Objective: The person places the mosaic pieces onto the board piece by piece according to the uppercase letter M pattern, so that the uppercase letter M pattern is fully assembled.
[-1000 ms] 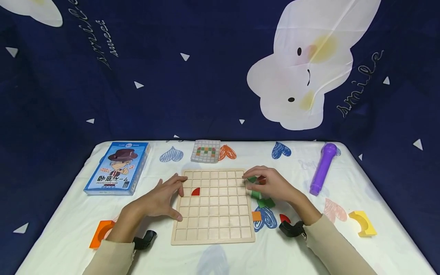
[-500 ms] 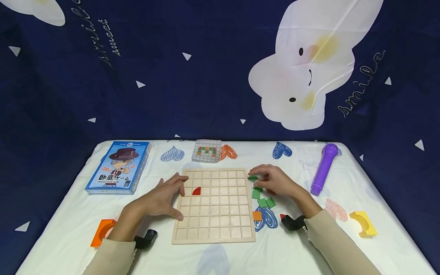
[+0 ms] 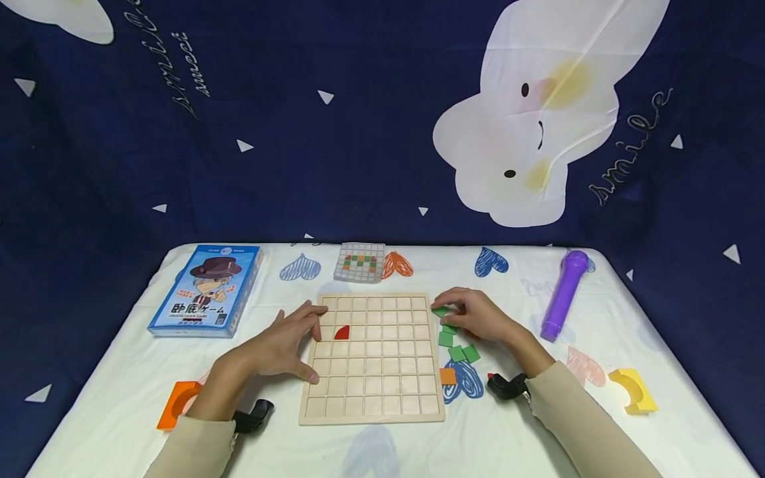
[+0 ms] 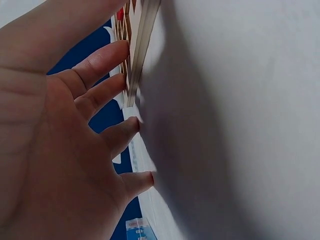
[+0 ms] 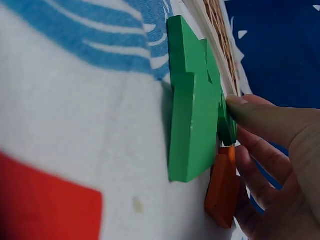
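A wooden grid board [image 3: 370,372] lies in the middle of the table with one red quarter-circle piece [image 3: 341,332] in a cell. My left hand [image 3: 281,345] rests flat at the board's left edge, fingers [image 4: 100,62] spread, holding nothing. My right hand [image 3: 478,317] is just off the board's right edge and pinches a small green piece [image 3: 440,311] with its fingertips [image 5: 245,107]. Below it lie more green pieces [image 3: 457,352], seen close as green pieces [image 5: 192,125] in the right wrist view, where an orange piece [image 5: 222,185] sits against the fingers.
A blue game box [image 3: 206,289] lies at the back left and a pattern card [image 3: 358,261] behind the board. A purple toy microphone [image 3: 564,293] is on the right, a yellow arch block [image 3: 633,390] near the right edge, an orange arch block [image 3: 178,401] front left, an orange square [image 3: 447,376] beside the board.
My right hand has shifted slightly right and back off the pile, uncovering the green pieces beside the board. The left hand has not moved.
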`<state>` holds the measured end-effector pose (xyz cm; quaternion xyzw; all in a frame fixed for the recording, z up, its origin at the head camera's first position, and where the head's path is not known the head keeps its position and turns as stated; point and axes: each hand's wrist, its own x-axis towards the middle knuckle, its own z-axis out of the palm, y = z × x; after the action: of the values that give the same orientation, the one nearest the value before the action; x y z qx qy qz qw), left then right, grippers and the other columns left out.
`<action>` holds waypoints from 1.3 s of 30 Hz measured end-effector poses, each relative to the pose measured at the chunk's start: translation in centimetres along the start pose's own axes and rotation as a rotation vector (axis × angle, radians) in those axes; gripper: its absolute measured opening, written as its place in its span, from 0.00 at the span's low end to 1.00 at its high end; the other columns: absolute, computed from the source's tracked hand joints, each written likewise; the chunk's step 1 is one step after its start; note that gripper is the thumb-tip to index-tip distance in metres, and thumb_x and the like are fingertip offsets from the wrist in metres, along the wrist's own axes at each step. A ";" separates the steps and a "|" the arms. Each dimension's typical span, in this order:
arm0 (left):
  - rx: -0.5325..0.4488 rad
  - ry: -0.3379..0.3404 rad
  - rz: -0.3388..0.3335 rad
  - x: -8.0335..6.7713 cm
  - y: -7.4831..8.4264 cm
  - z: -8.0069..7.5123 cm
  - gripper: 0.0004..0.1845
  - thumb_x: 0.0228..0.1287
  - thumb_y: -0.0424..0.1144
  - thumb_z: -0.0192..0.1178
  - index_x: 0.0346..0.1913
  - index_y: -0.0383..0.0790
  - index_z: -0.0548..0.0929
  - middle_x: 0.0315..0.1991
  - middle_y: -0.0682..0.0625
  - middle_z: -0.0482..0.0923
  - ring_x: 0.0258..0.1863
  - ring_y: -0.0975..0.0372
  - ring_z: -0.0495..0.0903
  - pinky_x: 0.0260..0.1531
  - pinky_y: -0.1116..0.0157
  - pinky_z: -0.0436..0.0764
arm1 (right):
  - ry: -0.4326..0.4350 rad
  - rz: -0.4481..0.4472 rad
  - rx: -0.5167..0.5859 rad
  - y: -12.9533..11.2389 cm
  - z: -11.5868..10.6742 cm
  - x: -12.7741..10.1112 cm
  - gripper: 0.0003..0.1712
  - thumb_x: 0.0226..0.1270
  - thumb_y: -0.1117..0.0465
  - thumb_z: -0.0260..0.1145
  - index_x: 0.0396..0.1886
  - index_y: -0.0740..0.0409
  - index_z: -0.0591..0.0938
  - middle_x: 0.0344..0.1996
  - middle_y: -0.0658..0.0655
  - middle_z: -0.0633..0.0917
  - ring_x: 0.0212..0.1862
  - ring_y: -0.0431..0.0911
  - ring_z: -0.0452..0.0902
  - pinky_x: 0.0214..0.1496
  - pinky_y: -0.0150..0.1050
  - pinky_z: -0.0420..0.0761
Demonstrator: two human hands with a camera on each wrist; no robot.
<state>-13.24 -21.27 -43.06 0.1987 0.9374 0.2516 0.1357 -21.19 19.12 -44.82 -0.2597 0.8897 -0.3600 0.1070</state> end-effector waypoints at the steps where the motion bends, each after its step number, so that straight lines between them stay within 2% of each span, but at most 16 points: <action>1: -0.001 -0.001 0.000 0.0 0.0 0.0 0.33 0.33 0.54 0.85 0.38 0.51 0.74 0.79 0.43 0.62 0.82 0.38 0.48 0.70 0.22 0.45 | 0.001 -0.002 -0.001 0.0 0.0 0.0 0.16 0.64 0.63 0.73 0.52 0.48 0.88 0.57 0.53 0.87 0.53 0.46 0.78 0.51 0.31 0.75; 5: 0.001 -0.002 0.005 0.0 0.0 0.0 0.32 0.33 0.53 0.85 0.38 0.51 0.75 0.78 0.43 0.63 0.82 0.37 0.49 0.70 0.22 0.46 | 0.004 -0.004 0.002 0.0 0.0 0.0 0.14 0.65 0.63 0.72 0.50 0.50 0.89 0.54 0.53 0.87 0.51 0.45 0.79 0.48 0.30 0.76; 11: 0.001 0.004 0.007 -0.1 0.1 0.0 0.32 0.33 0.53 0.85 0.38 0.51 0.74 0.78 0.43 0.63 0.82 0.37 0.49 0.70 0.22 0.46 | 0.003 0.014 0.004 0.0 0.1 0.1 0.10 0.65 0.65 0.72 0.44 0.49 0.90 0.48 0.52 0.87 0.41 0.42 0.75 0.41 0.29 0.75; 16: -0.029 -0.002 0.029 -0.2 0.1 0.0 0.31 0.35 0.52 0.85 0.37 0.49 0.74 0.78 0.41 0.63 0.82 0.36 0.49 0.69 0.21 0.45 | 0.016 0.016 -0.005 0.1 0.1 0.1 0.07 0.64 0.65 0.73 0.39 0.49 0.90 0.46 0.53 0.86 0.37 0.40 0.74 0.37 0.28 0.75; 23: -0.038 0.003 0.041 -0.3 0.1 -0.1 0.31 0.35 0.51 0.85 0.37 0.49 0.74 0.77 0.41 0.64 0.81 0.36 0.49 0.69 0.21 0.44 | 0.033 0.040 0.011 0.2 0.0 0.0 0.08 0.63 0.65 0.74 0.38 0.47 0.91 0.44 0.51 0.85 0.43 0.39 0.78 0.45 0.27 0.78; 32: -0.035 0.001 0.044 -0.3 0.0 -0.1 0.30 0.35 0.50 0.85 0.37 0.49 0.74 0.77 0.41 0.64 0.81 0.35 0.49 0.68 0.20 0.44 | 0.046 0.006 -0.016 0.2 -0.1 -0.1 0.06 0.62 0.65 0.75 0.36 0.50 0.92 0.47 0.51 0.89 0.53 0.48 0.84 0.56 0.33 0.83; 36: -0.033 0.004 0.045 -0.2 0.0 -0.1 0.31 0.35 0.50 0.85 0.37 0.49 0.74 0.77 0.41 0.64 0.81 0.35 0.49 0.69 0.20 0.45 | 0.057 0.013 -0.010 -0.1 -0.2 0.0 0.06 0.61 0.64 0.75 0.38 0.50 0.92 0.48 0.51 0.90 0.54 0.47 0.85 0.56 0.30 0.83; 39: -0.033 0.006 0.049 -0.2 0.0 0.0 0.31 0.35 0.50 0.85 0.37 0.49 0.74 0.77 0.40 0.64 0.81 0.35 0.49 0.70 0.22 0.45 | 0.070 -0.009 0.002 -0.3 -0.3 0.0 0.08 0.60 0.63 0.76 0.39 0.51 0.92 0.50 0.51 0.89 0.52 0.46 0.86 0.52 0.29 0.84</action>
<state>-13.08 -21.38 -43.01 0.2186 0.9285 0.2707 0.1300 -21.19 19.09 -44.35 -0.2507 0.8914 -0.3702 0.0744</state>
